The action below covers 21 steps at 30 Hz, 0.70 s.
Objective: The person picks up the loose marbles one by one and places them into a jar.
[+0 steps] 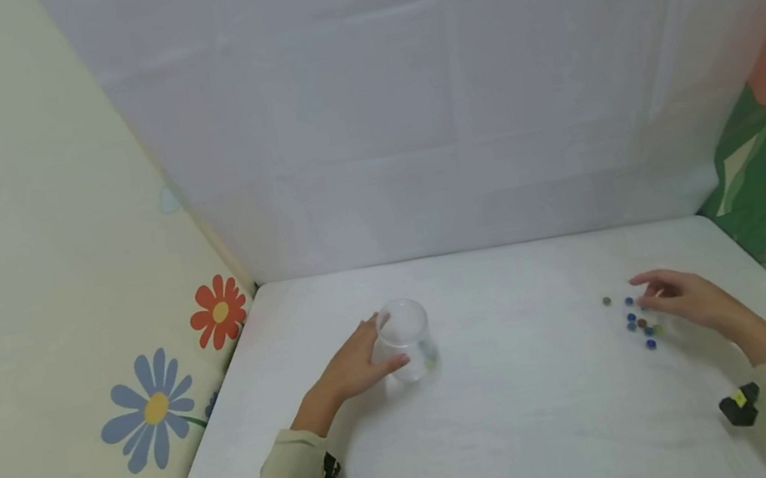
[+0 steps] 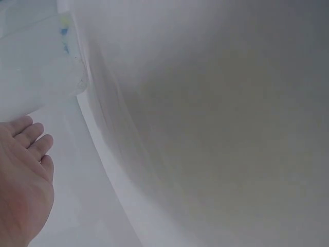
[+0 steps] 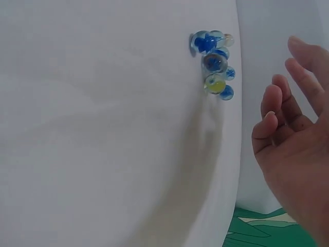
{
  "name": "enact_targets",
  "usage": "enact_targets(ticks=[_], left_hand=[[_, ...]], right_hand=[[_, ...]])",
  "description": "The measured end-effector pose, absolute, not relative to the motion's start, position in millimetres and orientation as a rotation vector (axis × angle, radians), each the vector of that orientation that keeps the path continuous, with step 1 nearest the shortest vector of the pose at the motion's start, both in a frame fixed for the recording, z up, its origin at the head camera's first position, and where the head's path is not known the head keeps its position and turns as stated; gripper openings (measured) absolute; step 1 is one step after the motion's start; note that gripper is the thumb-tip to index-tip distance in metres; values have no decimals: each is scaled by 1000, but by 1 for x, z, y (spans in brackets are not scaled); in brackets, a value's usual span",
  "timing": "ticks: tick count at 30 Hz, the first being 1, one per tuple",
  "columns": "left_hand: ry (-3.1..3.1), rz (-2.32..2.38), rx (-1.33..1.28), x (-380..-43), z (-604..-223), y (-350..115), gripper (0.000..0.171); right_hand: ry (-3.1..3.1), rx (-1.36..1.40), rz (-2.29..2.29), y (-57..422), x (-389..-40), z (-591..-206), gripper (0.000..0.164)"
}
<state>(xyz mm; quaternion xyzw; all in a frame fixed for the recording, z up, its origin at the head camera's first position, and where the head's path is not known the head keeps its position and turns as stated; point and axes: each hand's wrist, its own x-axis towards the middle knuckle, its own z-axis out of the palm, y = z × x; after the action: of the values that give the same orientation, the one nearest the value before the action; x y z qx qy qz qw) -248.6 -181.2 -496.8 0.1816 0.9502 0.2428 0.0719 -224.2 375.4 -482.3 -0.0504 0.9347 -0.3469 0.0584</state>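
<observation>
A clear plastic jar [image 1: 406, 332] stands upright on the white table, with a few yellow and blue marbles [image 2: 64, 32] at its bottom. My left hand [image 1: 350, 368] holds the jar's left side, thumb across the front and fingers round the back. In the left wrist view, several fingertips of that hand lie close beside the jar wall. At the right, a loose cluster of glass marbles [image 3: 215, 63], mostly blue with a yellow one and a brownish one, lies on the cloth. Just right of them hovers my right hand [image 1: 693, 299], its fingers loosely bent, with nothing visible between thumb and fingers.
One brownish marble [image 1: 607, 301] lies a little left of the cluster. A white cloth covers the table [image 1: 520, 419], and a white sheet [image 1: 361, 107] hangs behind it. Flower-printed cloth [image 1: 11, 335] borders the left side, with more on the right.
</observation>
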Motion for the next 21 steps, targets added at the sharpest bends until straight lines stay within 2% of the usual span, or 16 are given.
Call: enact_targets(ticks=[11,21], left_hand=[[2861,719,545,-247,-496,-181,99],[2858,703,538,-246,-493,-178,98]], right_hand=[[2729,-23,-1012,390,-229,-495,64],[2739,-29,-894,402,-238,-505,67]])
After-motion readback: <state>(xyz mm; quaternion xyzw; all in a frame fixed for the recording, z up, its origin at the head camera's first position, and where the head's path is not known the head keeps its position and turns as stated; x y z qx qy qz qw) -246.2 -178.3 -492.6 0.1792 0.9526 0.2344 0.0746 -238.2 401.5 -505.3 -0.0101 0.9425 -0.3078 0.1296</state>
